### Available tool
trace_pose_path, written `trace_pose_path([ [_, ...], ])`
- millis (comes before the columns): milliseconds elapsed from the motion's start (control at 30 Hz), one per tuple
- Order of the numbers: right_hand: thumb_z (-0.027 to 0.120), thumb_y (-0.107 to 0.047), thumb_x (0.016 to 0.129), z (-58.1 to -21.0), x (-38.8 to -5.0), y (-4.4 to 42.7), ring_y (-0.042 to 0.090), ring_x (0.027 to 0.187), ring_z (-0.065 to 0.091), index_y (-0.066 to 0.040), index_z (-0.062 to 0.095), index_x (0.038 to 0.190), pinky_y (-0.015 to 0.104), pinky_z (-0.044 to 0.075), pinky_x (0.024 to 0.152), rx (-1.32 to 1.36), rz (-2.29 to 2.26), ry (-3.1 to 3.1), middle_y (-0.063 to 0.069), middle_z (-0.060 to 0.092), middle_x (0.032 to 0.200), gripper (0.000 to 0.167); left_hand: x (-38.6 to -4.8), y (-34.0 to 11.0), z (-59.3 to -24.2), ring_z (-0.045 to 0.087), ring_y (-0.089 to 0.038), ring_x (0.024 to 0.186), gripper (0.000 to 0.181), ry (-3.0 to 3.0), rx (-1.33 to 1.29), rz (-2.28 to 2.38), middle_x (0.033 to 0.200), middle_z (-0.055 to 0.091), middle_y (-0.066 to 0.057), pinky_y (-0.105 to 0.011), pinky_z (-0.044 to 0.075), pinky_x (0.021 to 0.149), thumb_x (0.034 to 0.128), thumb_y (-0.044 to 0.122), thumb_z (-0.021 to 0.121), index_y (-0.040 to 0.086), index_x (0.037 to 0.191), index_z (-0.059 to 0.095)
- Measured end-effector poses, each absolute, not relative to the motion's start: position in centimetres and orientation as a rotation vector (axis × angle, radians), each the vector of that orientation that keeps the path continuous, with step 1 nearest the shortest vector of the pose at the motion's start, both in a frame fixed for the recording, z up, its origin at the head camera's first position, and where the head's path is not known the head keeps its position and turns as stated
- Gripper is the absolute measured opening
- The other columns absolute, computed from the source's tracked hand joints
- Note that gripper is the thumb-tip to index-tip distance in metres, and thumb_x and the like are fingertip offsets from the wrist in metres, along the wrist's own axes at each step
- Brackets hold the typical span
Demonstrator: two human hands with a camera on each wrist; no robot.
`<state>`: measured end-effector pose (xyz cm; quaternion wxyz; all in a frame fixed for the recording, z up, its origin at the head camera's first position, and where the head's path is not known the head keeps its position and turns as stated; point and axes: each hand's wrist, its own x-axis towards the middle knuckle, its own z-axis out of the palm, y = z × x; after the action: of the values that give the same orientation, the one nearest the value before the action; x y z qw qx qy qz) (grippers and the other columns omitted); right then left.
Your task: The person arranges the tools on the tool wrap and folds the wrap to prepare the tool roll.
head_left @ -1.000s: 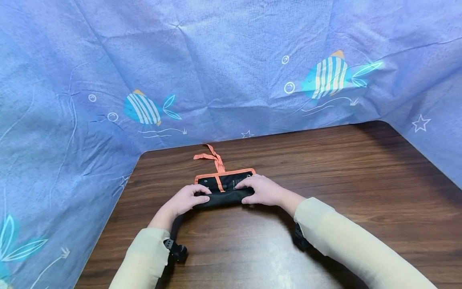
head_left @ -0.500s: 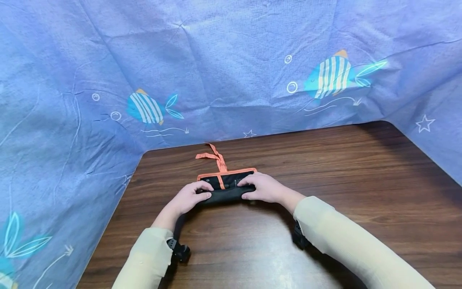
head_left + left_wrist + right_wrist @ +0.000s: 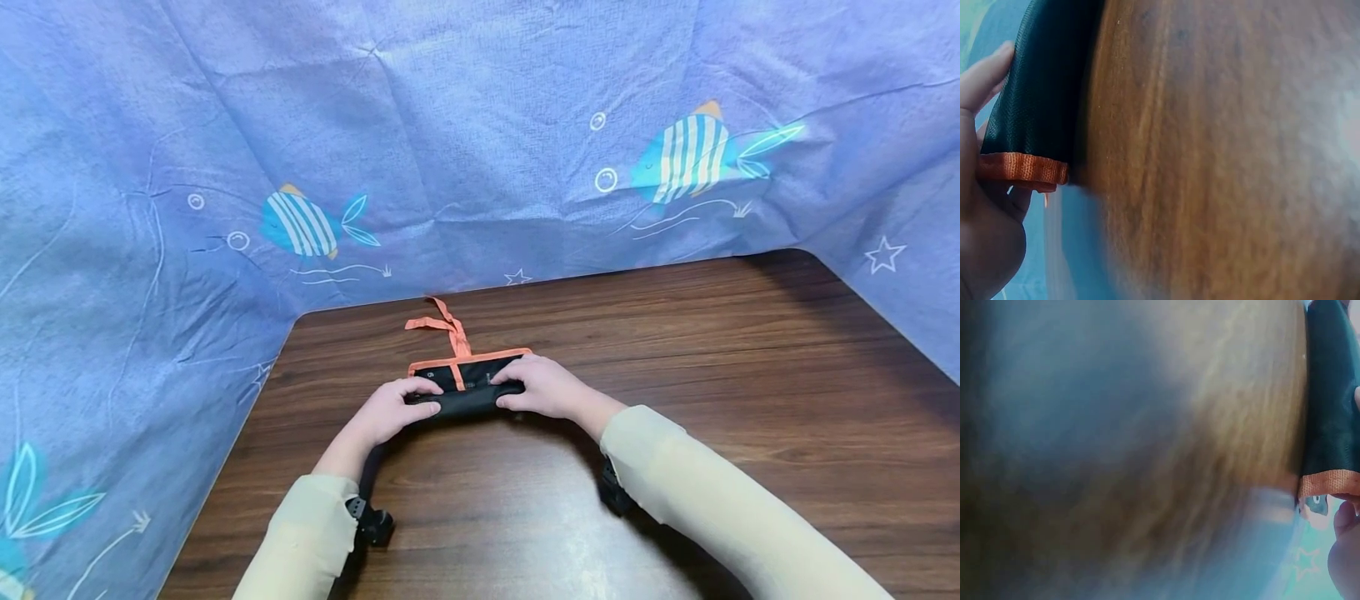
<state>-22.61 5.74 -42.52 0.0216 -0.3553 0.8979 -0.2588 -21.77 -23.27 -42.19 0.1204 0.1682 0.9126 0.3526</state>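
A black fabric tool roll [image 3: 468, 404] with orange edging lies partly rolled up on the table in the head view. Its flat far part carries small pale print, and orange tie straps [image 3: 458, 340] stretch from it toward the back edge. At the left end my left hand [image 3: 388, 410] grips the rolled part between thumb and fingers; the left wrist view shows the orange-trimmed end [image 3: 1022, 167] against the palm. My right hand [image 3: 546, 388] holds the other end the same way. Beside the trim in the right wrist view, a small greyish piece [image 3: 1317, 504] shows; its kind is unclear.
The brown wood-grain table [image 3: 712, 375] extends well to the right and toward me. Blue cloth [image 3: 465, 125] printed with fish hangs behind its back edge and along the sides. A small black camera [image 3: 375, 527] sits at the left wrist.
The rolled part has turned slightly away from me, and less of the flat printed part shows. Both hands keep their hold on the ends; the straps lie as before.
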Motion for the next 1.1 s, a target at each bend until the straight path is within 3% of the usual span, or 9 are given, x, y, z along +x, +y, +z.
trace_pose_path([
  [167,0.065,-0.034,0.087,-42.5,-22.5,5.7,0.019,0.115,0.053,-0.017,0.067,0.116,0.040,0.037,0.097,-1.064,-0.794,2.780,0.002,0.063,0.118,0.034,-21.6,-23.3,-42.0,0.045,-0.027,0.119,0.038,2.677,0.515,0.959,0.126,0.054,-0.002,-0.053,0.032,0.097,0.0776,0.046,0.072,0.032,0.112,0.064],
  [367,0.064,-0.034,0.088,-42.5,-22.6,5.8,0.020,0.115,0.053,-0.016,0.066,0.117,0.040,0.037,0.097,-1.076,-0.792,2.783,0.002,0.062,0.118,0.035,-21.3,-23.4,-41.8,0.040,-0.026,0.120,0.039,2.769,0.648,0.842,0.125,0.053,0.000,-0.055,0.023,0.098,0.0775,0.040,0.074,0.031,0.114,0.065],
  [667,0.064,-0.032,0.089,-42.5,-22.2,6.2,0.022,0.116,0.052,-0.013,0.065,0.119,0.041,0.037,0.098,-1.085,-0.806,2.781,0.005,0.061,0.120,0.036,-20.9,-23.3,-41.6,0.040,-0.028,0.124,0.036,2.835,0.654,0.768,0.122,0.054,-0.002,-0.052,0.030,0.100,0.0804,0.034,0.071,0.027,0.116,0.067],
  [800,0.065,-0.030,0.088,-42.6,-21.9,6.6,0.024,0.116,0.052,-0.011,0.063,0.121,0.042,0.037,0.098,-1.127,-0.747,2.807,0.007,0.061,0.120,0.039,-20.9,-23.2,-41.6,0.047,-0.026,0.115,0.035,2.853,0.648,0.763,0.115,0.056,0.000,-0.048,0.038,0.094,0.0812,0.033,0.070,0.025,0.115,0.069],
  [1100,0.065,-0.028,0.088,-42.9,-21.9,7.8,0.020,0.104,0.056,-0.011,0.063,0.120,0.038,0.043,0.088,-1.110,-0.744,2.869,0.004,0.063,0.115,0.036,-21.8,-23.4,-41.7,0.051,-0.018,0.101,0.034,2.782,0.613,0.862,0.108,0.056,0.004,-0.044,0.041,0.088,0.0831,0.036,0.069,0.025,0.115,0.069],
])
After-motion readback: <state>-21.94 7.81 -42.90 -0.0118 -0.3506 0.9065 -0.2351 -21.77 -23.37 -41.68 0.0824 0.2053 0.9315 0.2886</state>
